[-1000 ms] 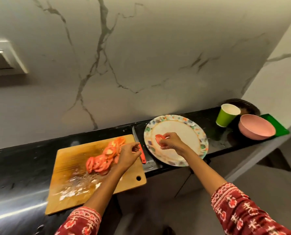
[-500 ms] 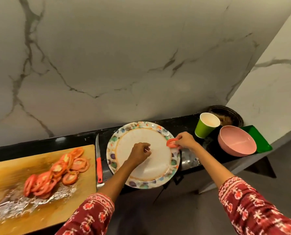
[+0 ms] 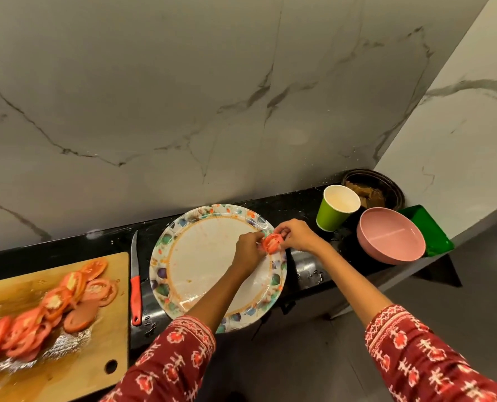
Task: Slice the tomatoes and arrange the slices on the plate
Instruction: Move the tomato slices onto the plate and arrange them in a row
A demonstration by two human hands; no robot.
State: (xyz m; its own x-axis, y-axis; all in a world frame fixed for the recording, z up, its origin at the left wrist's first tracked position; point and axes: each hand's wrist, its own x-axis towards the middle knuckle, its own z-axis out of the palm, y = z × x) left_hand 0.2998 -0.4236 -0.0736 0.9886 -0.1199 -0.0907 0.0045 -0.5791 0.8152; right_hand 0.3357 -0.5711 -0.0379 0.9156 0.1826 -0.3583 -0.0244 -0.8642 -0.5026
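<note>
A round plate (image 3: 183, 271) with a coloured patterned rim lies on the black counter. At its right rim a red tomato slice (image 3: 272, 243) is held between both hands. My left hand (image 3: 248, 250) pinches the slice from the left, and my right hand (image 3: 295, 235) pinches it from the right. A pile of tomato slices (image 3: 47, 310) lies on the wooden cutting board (image 3: 76, 369) at the lower left. A knife with a red handle (image 3: 135, 288) lies on the counter between board and plate.
A green paper cup (image 3: 335, 208) stands right of the plate. A pink bowl (image 3: 390, 235) sits beyond it on a green tray (image 3: 427, 227). A dark dish (image 3: 372, 190) sits in the back corner. Marble walls rise behind and to the right.
My left hand moved right across the plate and joined my right hand on the tomato slice at the plate's right rim. The view shifted slightly.
</note>
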